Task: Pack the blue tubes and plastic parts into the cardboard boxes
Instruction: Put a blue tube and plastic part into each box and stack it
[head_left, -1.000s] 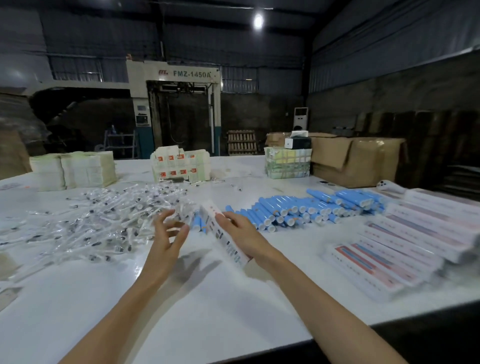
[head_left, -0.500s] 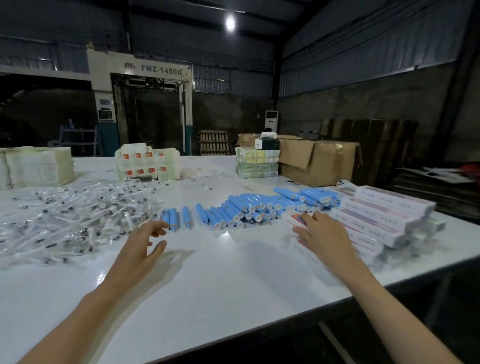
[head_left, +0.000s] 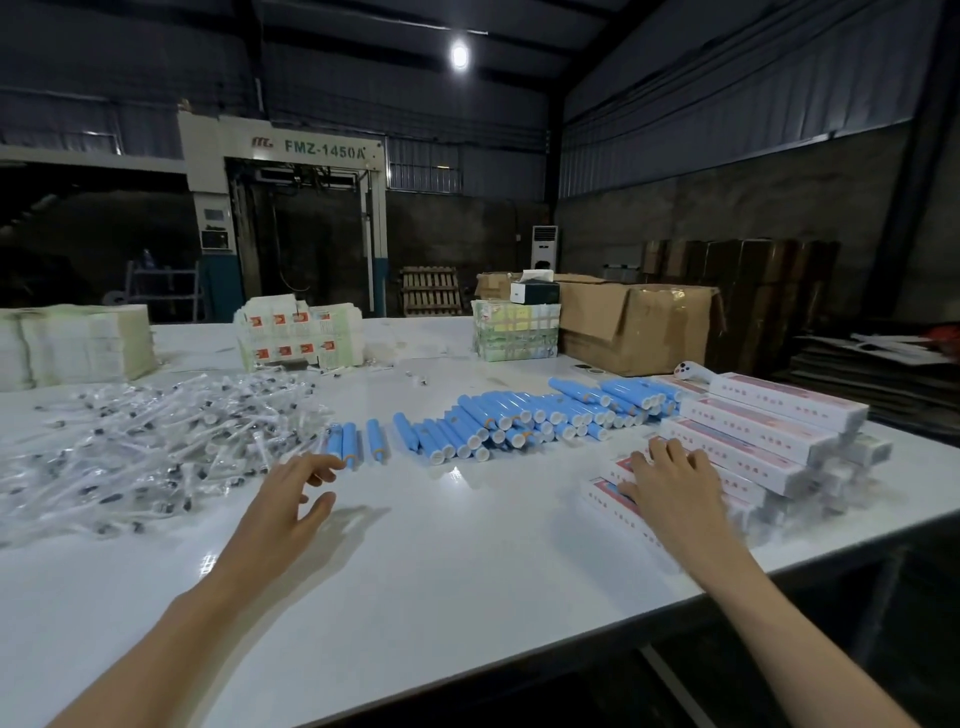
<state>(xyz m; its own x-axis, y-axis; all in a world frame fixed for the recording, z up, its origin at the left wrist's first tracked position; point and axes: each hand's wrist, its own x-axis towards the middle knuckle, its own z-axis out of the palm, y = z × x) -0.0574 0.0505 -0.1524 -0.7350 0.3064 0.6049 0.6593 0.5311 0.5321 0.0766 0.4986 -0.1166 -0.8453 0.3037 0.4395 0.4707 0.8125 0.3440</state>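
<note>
The left hand (head_left: 291, 501) hung open above the table (head_left: 415, 571), with fingers loosely spread and nothing in it. Three loose tubes (head_left: 349, 444) lay just beyond its fingertips, a little to the right, their long axis running from near to far. The parts (head_left: 145, 447) were piled to the left of this hand. The right hand (head_left: 672, 486) lay flat on the near boxes (head_left: 753, 431) at the right, fingers straight, gripping nothing. I judged the left hand nearer to the loose tubes. The main row (head_left: 519, 421) lay farther, between both hands.
</note>
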